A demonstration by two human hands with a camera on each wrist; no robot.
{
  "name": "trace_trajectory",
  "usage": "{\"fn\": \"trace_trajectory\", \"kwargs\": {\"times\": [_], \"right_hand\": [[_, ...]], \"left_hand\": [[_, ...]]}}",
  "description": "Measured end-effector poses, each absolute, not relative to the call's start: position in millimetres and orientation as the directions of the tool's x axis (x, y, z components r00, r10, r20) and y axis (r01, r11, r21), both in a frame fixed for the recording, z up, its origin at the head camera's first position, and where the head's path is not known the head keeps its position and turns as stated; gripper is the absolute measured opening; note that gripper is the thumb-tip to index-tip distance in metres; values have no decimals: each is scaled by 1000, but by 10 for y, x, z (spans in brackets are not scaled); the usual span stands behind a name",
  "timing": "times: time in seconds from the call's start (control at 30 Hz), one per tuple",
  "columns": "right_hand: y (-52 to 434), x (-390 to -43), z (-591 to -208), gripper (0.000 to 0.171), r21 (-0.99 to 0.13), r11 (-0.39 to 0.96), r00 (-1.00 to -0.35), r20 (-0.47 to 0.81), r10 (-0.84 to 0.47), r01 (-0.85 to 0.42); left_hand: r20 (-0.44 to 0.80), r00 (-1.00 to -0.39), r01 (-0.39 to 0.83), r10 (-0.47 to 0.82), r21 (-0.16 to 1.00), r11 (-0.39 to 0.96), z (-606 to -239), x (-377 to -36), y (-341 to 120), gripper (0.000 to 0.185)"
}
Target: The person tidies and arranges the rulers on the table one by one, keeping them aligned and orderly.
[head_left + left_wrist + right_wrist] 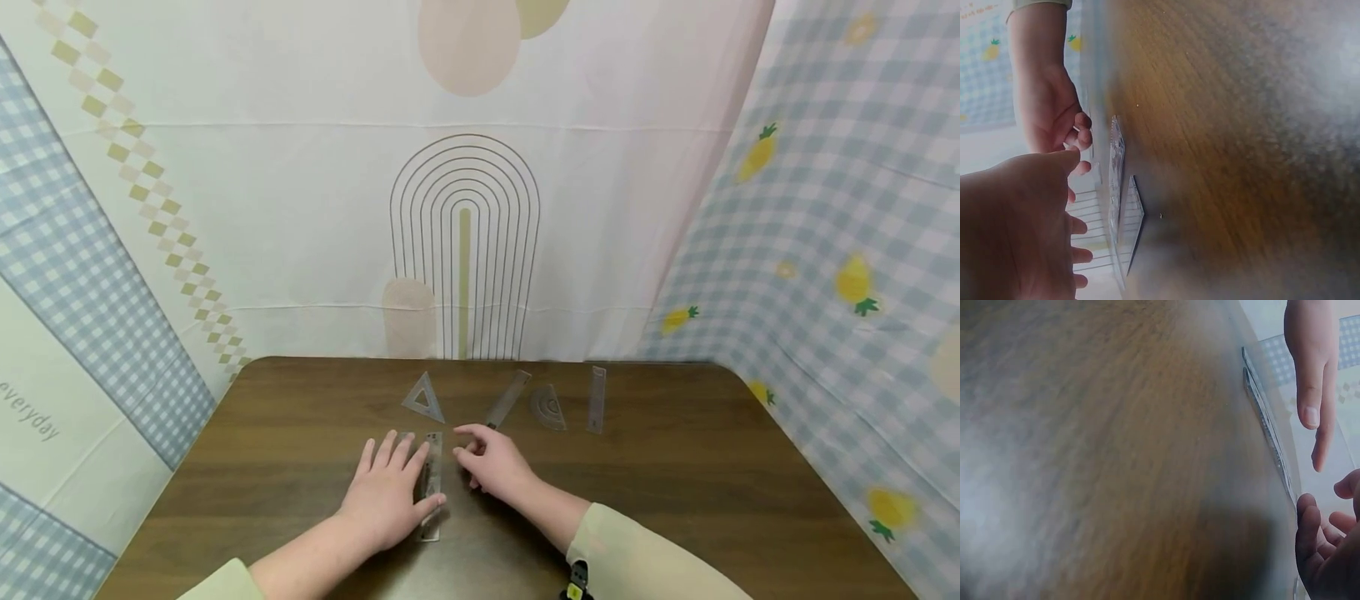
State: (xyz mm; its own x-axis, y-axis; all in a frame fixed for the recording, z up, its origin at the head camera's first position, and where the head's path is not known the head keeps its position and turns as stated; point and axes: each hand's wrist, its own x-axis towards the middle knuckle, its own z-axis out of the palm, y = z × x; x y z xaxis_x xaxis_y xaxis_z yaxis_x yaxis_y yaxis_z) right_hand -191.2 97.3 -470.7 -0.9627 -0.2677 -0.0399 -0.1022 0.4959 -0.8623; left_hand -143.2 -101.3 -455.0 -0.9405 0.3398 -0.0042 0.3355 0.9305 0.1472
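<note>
My left hand [386, 492] is spread flat with straight fingers in the head view. Beneath and beside its thumb and index finger lies a clear ruler-like strip [435, 468] with dark marks; the hand partly covers it. In the left wrist view two clear plastic pieces show, a shiny strip [1115, 169] and a flatter pointed piece [1132, 219]. My right hand [498, 462] hovers just right of the strip, fingers loosely bent, nothing visible in them. Beyond its knuckles lies a clear ruler [510, 398], its near end close to the hand.
Along the far side of the brown table [675, 483] lie a clear set square [433, 411], a protractor [547, 408] and another clear ruler [596, 404]. A patterned cloth [315, 208] hangs right behind the table's back edge, with more cloth at both sides.
</note>
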Motion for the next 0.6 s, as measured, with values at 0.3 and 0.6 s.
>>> {"fn": "trace_trajectory", "kwargs": {"times": [0.3,0.6], "right_hand": [[1116,-1921,-4714,37,-868,487,-970,-30,-242,-95],[1228,-1916,-4716,38,-867,490,-975,-21,-222,-93]], "left_hand": [[9,-946,322,324,148,935,-4524,-1483,-991,81],[8,-942,332,335,144,932,-4515,-1561,-906,81]]}}
